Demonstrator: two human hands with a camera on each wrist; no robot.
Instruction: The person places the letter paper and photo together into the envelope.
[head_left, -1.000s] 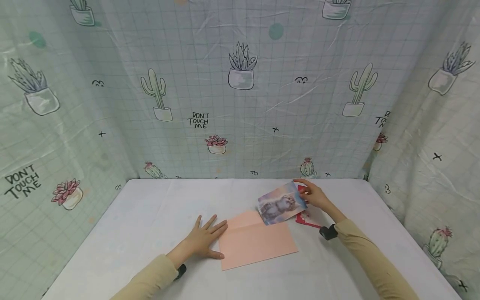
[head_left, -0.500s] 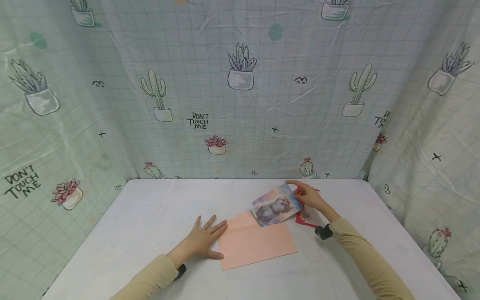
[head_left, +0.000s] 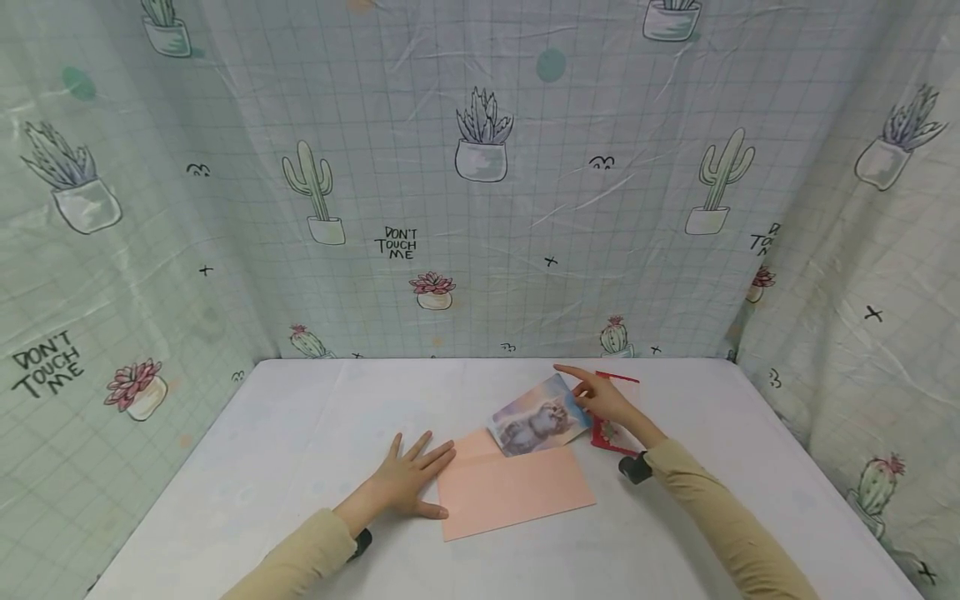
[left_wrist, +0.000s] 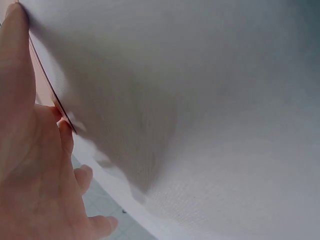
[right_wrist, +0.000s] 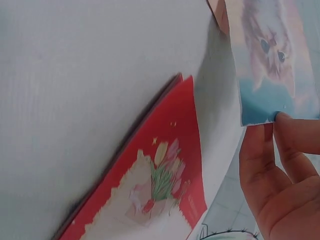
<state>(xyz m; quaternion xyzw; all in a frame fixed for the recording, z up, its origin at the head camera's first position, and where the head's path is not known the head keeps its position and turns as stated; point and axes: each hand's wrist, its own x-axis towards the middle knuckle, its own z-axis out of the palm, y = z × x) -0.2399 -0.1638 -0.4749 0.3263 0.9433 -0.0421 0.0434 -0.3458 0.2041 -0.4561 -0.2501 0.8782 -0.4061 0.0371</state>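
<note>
Thumb and fingers of the right hand point(head_left: 606, 403) pinch the right-hand end of a kitten picture card point(head_left: 536, 421); the left hand point(head_left: 401, 479) is spread, fingertips and thumb at the left edge of a peach envelope point(head_left: 517, 492). The card lies toward nine o'clock from the right hand, the nearer one, and toward two from the left. Its long axis runs from eight to two o'clock, steeper than the envelope's, and its lower-left part overlaps the envelope's upper portion; whether any edge is tucked in, I cannot tell. Since the earlier frames the card has slid toward eight o'clock, uncovering more of the red tulip-printed card point(right_wrist: 150, 190) at four o'clock from it; the left hand has stayed put.
</note>
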